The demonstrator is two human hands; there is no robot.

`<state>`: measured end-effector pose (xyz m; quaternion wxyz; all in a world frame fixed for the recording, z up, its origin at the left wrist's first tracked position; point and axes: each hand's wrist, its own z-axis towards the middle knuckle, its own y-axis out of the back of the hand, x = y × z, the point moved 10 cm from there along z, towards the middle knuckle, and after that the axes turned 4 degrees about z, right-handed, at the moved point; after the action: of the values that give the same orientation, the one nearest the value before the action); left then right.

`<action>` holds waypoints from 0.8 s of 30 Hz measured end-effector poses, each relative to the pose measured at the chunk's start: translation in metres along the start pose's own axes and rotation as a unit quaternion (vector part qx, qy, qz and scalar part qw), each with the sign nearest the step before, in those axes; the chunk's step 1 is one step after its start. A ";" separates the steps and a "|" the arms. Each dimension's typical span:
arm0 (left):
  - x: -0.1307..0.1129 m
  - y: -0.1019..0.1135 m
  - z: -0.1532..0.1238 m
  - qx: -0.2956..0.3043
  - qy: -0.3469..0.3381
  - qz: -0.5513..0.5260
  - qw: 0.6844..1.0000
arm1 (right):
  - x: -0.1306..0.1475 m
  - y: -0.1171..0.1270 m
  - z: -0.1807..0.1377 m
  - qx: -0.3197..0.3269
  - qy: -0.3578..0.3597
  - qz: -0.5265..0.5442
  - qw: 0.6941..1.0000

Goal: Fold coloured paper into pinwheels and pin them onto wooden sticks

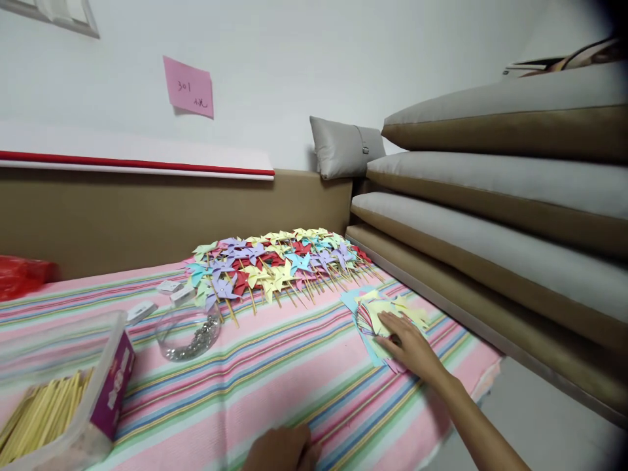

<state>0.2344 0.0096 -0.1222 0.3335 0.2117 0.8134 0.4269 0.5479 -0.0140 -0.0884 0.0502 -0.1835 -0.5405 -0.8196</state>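
Note:
My right hand (407, 343) rests on a loose pile of cut paper pieces (370, 320) at the right of the cloth. Its fingers stretch over a pale yellow sheet on top, with the thumb apart from them. Light blue, green and pink sheets stick out from under the pile. At the bottom edge, my left hand (282, 448) is partly in view with its fingers curled in. What it holds, if anything, is hidden. Many paper pinwheels (272, 275) on wooden sticks lie heaped at the back, in yellow, purple, red and blue.
A clear round dish (189, 333) holds small metal pins. Left of it stands a plastic tub (105, 386) of wooden sticks (46, 412). Small white boxes (142, 312) lie behind. Stacked cushions (490, 209) border the right side, and a red plastic bag (24, 278) sits far left.

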 end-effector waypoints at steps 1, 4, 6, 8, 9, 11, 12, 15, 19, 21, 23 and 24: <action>-0.002 0.004 -0.004 -0.019 -0.004 -0.007 1.000 | 0.001 0.004 0.001 0.002 0.003 0.001 1.000; -0.007 0.012 -0.015 -0.062 -0.013 -0.012 0.998 | 0.004 0.016 0.007 0.010 0.014 0.005 1.000; -0.010 0.015 -0.019 -0.073 -0.012 0.004 0.997 | 0.007 0.020 0.011 0.013 0.014 0.002 1.000; -0.011 0.015 -0.021 -0.072 -0.006 0.019 0.997 | 0.008 0.020 0.013 0.013 0.005 -0.006 1.000; -0.012 0.015 -0.021 -0.074 -0.005 0.021 0.997 | 0.008 0.019 0.013 0.012 -0.002 -0.013 1.000; -0.013 0.015 -0.022 -0.076 -0.007 0.020 0.997 | 0.008 0.017 0.014 0.007 -0.018 -0.027 0.999; -0.013 0.015 -0.023 -0.079 -0.010 0.020 0.997 | 0.007 0.016 0.013 0.004 -0.026 -0.034 0.999; -0.012 0.014 -0.022 -0.086 -0.014 0.026 0.996 | 0.007 0.015 0.013 -0.001 -0.043 -0.045 0.998; -0.011 0.013 -0.020 -0.086 -0.021 0.024 0.996 | 0.004 0.019 0.016 -0.005 -0.060 -0.045 0.997; -0.011 0.012 -0.019 -0.083 -0.022 0.022 0.996 | 0.000 0.022 0.019 -0.013 -0.080 -0.042 0.996; -0.011 0.012 -0.017 -0.080 -0.024 0.020 0.996 | -0.007 0.025 0.021 -0.027 -0.105 -0.035 0.993; -0.011 0.012 -0.017 -0.080 -0.024 0.020 0.996 | -0.011 0.026 0.022 -0.037 -0.117 -0.029 0.992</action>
<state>0.2305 0.0001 -0.1013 0.3604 0.2109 0.7638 0.4922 0.5706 -0.0060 -0.0614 -0.0443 -0.2638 -0.5169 -0.8132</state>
